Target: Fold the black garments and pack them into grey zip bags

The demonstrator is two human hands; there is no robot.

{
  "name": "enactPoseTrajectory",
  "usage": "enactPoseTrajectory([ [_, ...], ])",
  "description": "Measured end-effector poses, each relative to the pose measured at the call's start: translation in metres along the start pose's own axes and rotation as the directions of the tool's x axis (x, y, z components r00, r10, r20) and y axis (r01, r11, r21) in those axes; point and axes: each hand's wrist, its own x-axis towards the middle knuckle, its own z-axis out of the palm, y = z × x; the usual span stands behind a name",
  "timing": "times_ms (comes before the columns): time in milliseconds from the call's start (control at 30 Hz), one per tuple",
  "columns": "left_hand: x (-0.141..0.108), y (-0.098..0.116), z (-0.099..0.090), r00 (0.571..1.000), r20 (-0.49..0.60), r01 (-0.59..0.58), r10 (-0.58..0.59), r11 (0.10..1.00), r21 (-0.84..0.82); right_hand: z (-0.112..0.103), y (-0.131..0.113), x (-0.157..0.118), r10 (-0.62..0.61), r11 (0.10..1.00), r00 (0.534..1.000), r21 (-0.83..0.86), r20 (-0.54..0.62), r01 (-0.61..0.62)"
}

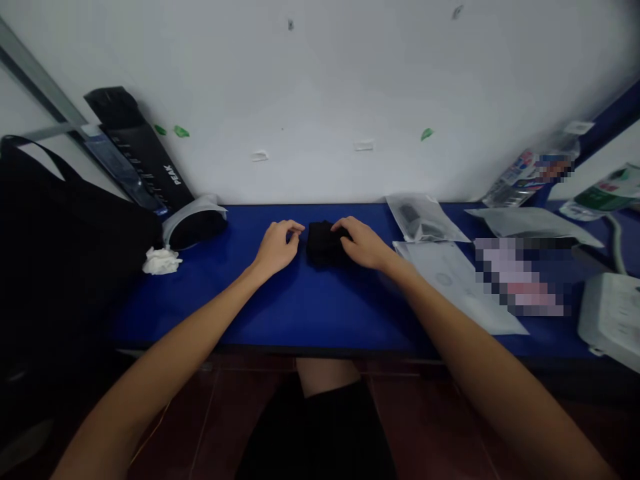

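A small black bundle (pixel 324 244), soft-looking and roughly box-shaped, lies on the blue tabletop (pixel 300 307); its exact kind is too dark to make out. My right hand (pixel 364 243) grips its right side, with fingers over the top and the thumb at the near side. Just left of the bundle is my left hand (pixel 279 247), a small gap away from it. Its fingers are bent, the thumb stands apart from them, and nothing shows between them.
A black bag (pixel 65 247) and crumpled tissue (pixel 163 261) sit left, near a black PEAK box (pixel 145 150). At right lie plastic pouches (pixel 425 217), a white packet (pixel 455 283), a power strip (pixel 615 317) and bottles (pixel 530 167). A white wall (pixel 320 100) stands behind.
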Motion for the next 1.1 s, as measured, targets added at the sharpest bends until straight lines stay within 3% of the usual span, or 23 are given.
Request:
enactPoseTrajectory([
  [100,-0.001,0.000,-0.002,0.997,0.063,-0.040,0.034,0.994,0.099,-0.001,-0.004,-0.001,-0.014,1.000,1.000,0.002,0.003,0.014],
  [200,-0.004,0.004,-0.003,0.981,0.141,-0.138,0.135,0.990,0.011,-0.003,-0.007,-0.002,-0.010,0.999,1.000,0.031,-0.007,0.010],
  [300,-0.006,0.010,-0.005,0.967,0.124,-0.217,0.224,0.974,-0.067,-0.007,-0.010,-0.002,0.007,0.994,1.000,0.111,-0.010,-0.006],
  [400,-0.009,0.019,-0.010,0.958,0.080,-0.274,0.276,0.961,-0.038,-0.010,-0.016,-0.002,-0.005,0.967,1.000,0.253,0.030,-0.002],
  [500,-0.012,0.028,-0.013,0.905,0.126,-0.410,0.406,0.912,0.004,-0.008,-0.026,-0.002,-0.055,0.925,0.994,0.378,0.089,0.018],
  [600,-0.013,0.030,-0.013,0.861,0.145,-0.487,0.488,0.872,-0.043,-0.008,-0.032,0.000,-0.027,0.911,0.999,0.412,0.024,0.014],
  [667,-0.012,0.028,-0.011,0.856,0.150,-0.485,0.494,0.869,-0.097,-0.018,-0.032,0.000,0.055,0.950,0.996,0.311,-0.074,-0.029],
  [733,-0.011,0.024,-0.009,0.852,0.177,-0.480,0.493,0.870,-0.112,-0.036,-0.029,-0.002,0.157,0.986,0.976,0.078,-0.153,-0.147],
  [800,-0.011,0.023,-0.007,0.857,0.205,-0.468,0.474,0.880,-0.079,-0.060,-0.023,-0.006,0.292,0.918,0.942,-0.229,-0.163,-0.324],
  [900,-0.011,0.025,-0.008,0.853,0.263,-0.460,0.452,0.887,-0.035,-0.089,-0.015,-0.014,0.575,0.723,0.817,-0.497,0.047,-0.480],
  [933,-0.011,0.026,-0.010,0.843,0.289,-0.463,0.452,0.886,-0.036,-0.094,-0.012,-0.017,0.627,0.701,0.762,-0.544,0.161,-0.462],
  [1000,-0.011,0.030,-0.014,0.822,0.348,-0.462,0.451,0.885,-0.054,-0.097,-0.008,-0.020,0.632,0.728,0.701,-0.565,0.331,-0.389],
  [1100,-0.012,0.036,-0.021,0.787,0.436,-0.425,0.437,0.896,-0.130,-0.091,-0.006,-0.022,0.565,0.784,0.725,-0.531,0.394,-0.322],
])
